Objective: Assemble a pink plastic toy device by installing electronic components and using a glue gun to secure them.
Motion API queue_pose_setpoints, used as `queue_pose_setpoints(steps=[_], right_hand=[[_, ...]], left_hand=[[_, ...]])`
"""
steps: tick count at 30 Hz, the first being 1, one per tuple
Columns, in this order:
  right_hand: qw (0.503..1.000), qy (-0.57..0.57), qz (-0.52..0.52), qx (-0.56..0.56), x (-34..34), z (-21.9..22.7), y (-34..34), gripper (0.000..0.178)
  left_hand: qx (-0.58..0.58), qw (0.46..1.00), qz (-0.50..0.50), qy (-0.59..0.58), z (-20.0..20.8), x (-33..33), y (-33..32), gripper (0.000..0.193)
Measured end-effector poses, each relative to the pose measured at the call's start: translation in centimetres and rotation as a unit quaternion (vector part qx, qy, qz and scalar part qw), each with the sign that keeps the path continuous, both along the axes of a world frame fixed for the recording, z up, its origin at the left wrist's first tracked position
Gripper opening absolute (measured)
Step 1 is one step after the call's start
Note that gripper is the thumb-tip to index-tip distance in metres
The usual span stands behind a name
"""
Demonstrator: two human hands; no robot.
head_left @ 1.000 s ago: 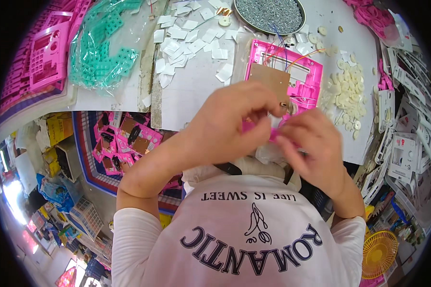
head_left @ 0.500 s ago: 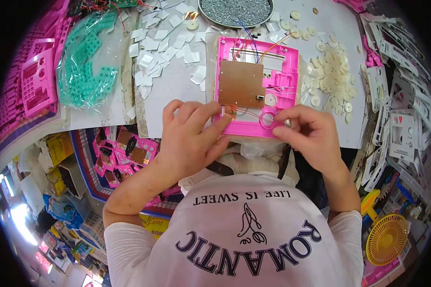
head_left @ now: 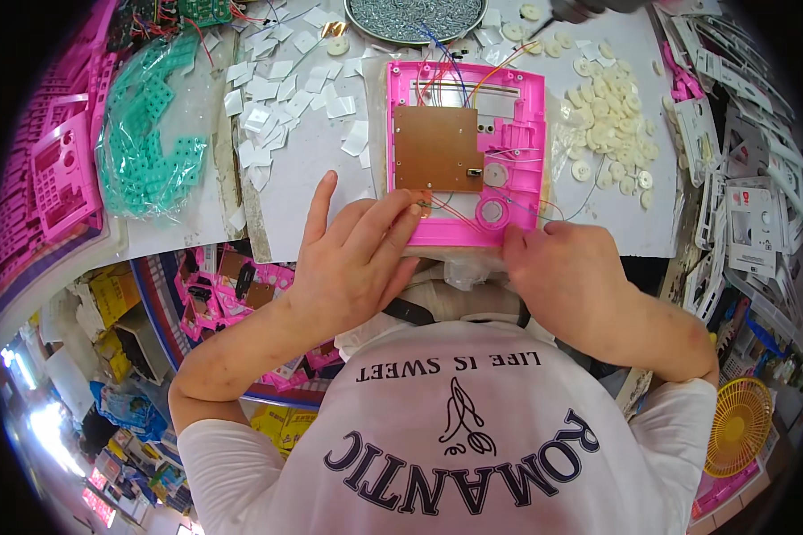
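Observation:
A pink plastic housing [head_left: 531, 143] lies face down in front of me, with a brown circuit board [head_left: 437, 147] and red, blue and orange wires inside. At its lower left, the stretched fingers of my left hand [head_left: 352, 254] rest on a small copper-coloured disc [head_left: 422, 207]. The little finger points up, apart from the others. My right hand [head_left: 567, 272] is curled at the housing's lower right edge, just below a pink ring [head_left: 492, 212]. Its thumb and fingertips are mostly hidden, so I cannot make out what they hold. Thin wires run near that ring.
A bowl of screws [head_left: 415, 22] stands at the back, with a dark tool [head_left: 589, 9] beside it. White squares [head_left: 281, 89] lie left, cream discs [head_left: 611, 116] right. Bagged green keypads [head_left: 152, 134], pink panels [head_left: 67, 169] and white panels [head_left: 749, 232] flank the table. Below left is a crate [head_left: 165, 303].
My right hand has moved from the pink ring to the housing's lower right edge and curled more. My left fingers stay on the lower left. A dark tool has appeared at the top.

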State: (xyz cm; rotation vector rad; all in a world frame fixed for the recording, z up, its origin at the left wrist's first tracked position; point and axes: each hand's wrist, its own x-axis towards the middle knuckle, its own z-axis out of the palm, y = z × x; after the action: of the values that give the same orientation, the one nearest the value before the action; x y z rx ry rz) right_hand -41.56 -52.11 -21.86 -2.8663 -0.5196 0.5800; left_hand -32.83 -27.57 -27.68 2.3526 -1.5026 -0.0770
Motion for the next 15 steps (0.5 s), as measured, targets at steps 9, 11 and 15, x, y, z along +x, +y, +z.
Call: queue_pose_setpoints(steps=[9, 11, 15], right_hand=[[0.993, -0.013, 0.105, 0.050, 2.7, -1.1, -2.6, 0.008], [0.988, -0.083, 0.088, 0.100, 1.9, -2.3, -2.9, 0.010], [0.938, -0.260, 0.011, 0.230, -1.2, -6.5, -3.3, 0.017]], left_hand=[[-0.029, 0.999, -0.011, 0.030, -0.5, 0.7, 0.3, 0.056], [-0.020, 0.999, -0.016, 0.030, -0.4, 1.0, 0.4, 0.056], [-0.004, 1.000, 0.020, 0.017, 0.8, 0.4, -0.8, 0.056]])
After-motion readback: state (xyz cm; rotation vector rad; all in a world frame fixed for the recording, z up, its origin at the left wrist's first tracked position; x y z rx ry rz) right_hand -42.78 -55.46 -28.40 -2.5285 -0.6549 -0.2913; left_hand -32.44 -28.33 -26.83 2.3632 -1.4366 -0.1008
